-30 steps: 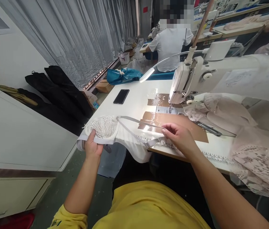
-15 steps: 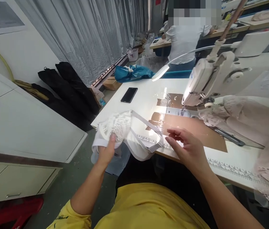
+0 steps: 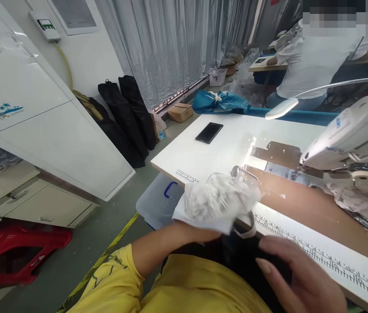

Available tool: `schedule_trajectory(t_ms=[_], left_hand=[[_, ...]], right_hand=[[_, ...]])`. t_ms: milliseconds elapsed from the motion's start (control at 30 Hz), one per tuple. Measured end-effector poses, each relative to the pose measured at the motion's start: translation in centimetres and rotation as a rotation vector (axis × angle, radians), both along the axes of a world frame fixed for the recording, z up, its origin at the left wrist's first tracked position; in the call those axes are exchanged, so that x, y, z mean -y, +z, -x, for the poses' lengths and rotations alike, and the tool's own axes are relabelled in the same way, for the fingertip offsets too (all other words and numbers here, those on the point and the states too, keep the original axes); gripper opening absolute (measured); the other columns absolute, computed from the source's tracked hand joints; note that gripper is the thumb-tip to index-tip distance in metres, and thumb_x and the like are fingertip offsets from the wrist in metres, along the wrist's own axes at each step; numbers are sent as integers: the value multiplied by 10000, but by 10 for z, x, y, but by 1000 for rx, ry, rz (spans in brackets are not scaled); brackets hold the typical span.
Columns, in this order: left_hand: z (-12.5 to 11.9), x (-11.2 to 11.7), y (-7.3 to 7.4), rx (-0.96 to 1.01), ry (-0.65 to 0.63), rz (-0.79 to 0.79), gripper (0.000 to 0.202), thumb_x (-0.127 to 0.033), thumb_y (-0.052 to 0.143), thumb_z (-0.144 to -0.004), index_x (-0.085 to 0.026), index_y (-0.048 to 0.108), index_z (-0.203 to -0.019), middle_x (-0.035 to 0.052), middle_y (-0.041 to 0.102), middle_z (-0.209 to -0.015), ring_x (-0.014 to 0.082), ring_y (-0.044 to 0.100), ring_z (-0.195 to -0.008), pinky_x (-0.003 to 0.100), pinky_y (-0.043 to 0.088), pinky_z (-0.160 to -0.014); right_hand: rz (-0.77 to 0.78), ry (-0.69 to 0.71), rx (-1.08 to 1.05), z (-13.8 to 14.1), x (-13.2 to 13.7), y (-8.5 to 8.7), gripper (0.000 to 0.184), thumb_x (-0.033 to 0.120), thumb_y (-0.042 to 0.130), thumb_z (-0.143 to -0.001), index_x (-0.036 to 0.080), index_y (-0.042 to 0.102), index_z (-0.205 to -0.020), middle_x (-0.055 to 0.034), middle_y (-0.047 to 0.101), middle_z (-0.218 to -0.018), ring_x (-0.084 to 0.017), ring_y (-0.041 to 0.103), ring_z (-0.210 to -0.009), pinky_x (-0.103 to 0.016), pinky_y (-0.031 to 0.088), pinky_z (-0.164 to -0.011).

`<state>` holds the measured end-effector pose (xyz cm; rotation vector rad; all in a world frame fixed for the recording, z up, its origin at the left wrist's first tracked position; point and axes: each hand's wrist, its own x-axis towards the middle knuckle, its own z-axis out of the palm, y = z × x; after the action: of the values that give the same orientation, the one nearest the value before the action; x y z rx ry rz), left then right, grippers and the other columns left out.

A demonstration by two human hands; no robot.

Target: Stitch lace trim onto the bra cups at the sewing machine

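White lacy garment [image 3: 219,200] bunches over the near edge of the worktable [image 3: 182,150], gripped in the left hand [image 3: 203,235], whose fingertips I can't see beneath the cloth. At its four o'clock, the right hand [image 3: 306,274] is empty, thumb and forefinger apart. A phone [image 3: 209,132] lies toward twelve, the sewing machine [image 3: 343,134] toward two.

The garment [image 3: 218,200] was white, its strap [image 3: 250,229] pale grey. The worktop [image 3: 184,152] was white too, with black ruler markings [image 3: 317,254] along the front edge and a brown sheet [image 3: 294,200] over part of it. The phone [image 3: 209,132] was black, the bundle [image 3: 221,103] teal, the curtain [image 3: 170,48] silvery grey. The yellow sleeve [image 3: 112,276] bore dark lettering; the white cabinet [image 3: 60,143], a blue palm-tree motif [image 3: 3,113]. The stool [image 3: 51,239] was red.
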<state>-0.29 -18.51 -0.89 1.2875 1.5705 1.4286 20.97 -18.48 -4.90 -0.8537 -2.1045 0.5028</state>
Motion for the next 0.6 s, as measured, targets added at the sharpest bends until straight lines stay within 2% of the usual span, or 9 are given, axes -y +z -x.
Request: schedule_trajectory(t_ms=[33, 100, 167, 200, 267, 367, 433, 500, 600], left_hand=[[5, 1, 4, 10, -42, -2, 325, -391, 571, -871, -220, 614, -1146, 94, 604, -1197, 240, 542, -1146, 419, 429, -1013], [12, 1, 11, 66, -42, -58, 390, -408, 586, -853, -214, 611, -1190, 93, 649, -1146, 261, 502, -1221, 384, 380, -1073], [15, -4, 14, 175, 41, -161, 462, -383, 586, -858, -185, 551, -1273, 86, 652, -1158, 260, 455, -1277, 367, 357, -1095], [15, -7, 14, 245, 82, -215, 488, -359, 596, -856, -181, 520, -1304, 82, 636, -1194, 254, 431, -1298, 361, 346, -1102], [14, -14, 12, 384, 108, -279, 519, -313, 628, -836, -197, 494, -1324, 70, 587, -1276, 244, 404, -1320, 353, 331, -1112], [13, -21, 10, 580, 106, -271, 545, -261, 662, -801, -214, 492, -1316, 65, 544, -1331, 253, 422, -1307, 387, 339, -1107], [16, -25, 10, 689, 113, -263, 555, -228, 671, -784, -214, 493, -1310, 70, 555, -1320, 264, 452, -1282, 418, 353, -1094], [23, -29, 12, 761, 128, -280, 548, -200, 682, -759, -198, 518, -1281, 80, 588, -1279, 276, 489, -1248, 440, 357, -1088], [44, -34, 14, 822, 195, -283, 502, -157, 692, -715, -152, 577, -1203, 97, 640, -1198, 288, 538, -1195, 452, 358, -1083]], right_hand=[[36, 70, 27, -2, 7, -13, 162, 278, 609, -821, 261, 609, -982, -54, 656, -967, -211, 651, -892, -310, 539, -781], [177, 131, 142, -3, 15, -44, 257, 333, 637, -794, 250, 630, -1037, -75, 660, -1087, -240, 644, -992, -329, 540, -827], [416, 57, 212, 2, 12, -76, 499, 421, 609, -792, 192, 552, -1232, -136, 572, -1280, -300, 545, -1176, -428, 475, -957], [526, 14, 188, 7, 7, -89, 589, 463, 592, -784, 159, 510, -1282, -166, 541, -1314, -321, 524, -1197, -465, 454, -972], [707, -58, 121, 19, -10, -109, 674, 512, 644, -699, 138, 531, -1248, -196, 551, -1289, -376, 508, -1193, -550, 405, -983], [723, -16, 37, 43, -34, -121, 638, 504, 678, -646, 175, 577, -1183, -143, 555, -1300, -347, 394, -1301, -504, 277, -1093], [750, 22, -10, 58, -44, -121, 582, 515, 673, -634, 213, 606, -1127, -100, 576, -1283, -320, 376, -1317, -469, 254, -1112], [814, 61, -33, 69, -45, -120, 480, 525, 651, -647, 224, 646, -1021, -93, 641, -1179, -316, 474, -1234, -454, 325, -1071], [926, 140, -37, 68, -37, -113, 359, 524, 612, -701, 204, 662, -858, -92, 706, -949, -295, 631, -963, -426, 476, -894]])
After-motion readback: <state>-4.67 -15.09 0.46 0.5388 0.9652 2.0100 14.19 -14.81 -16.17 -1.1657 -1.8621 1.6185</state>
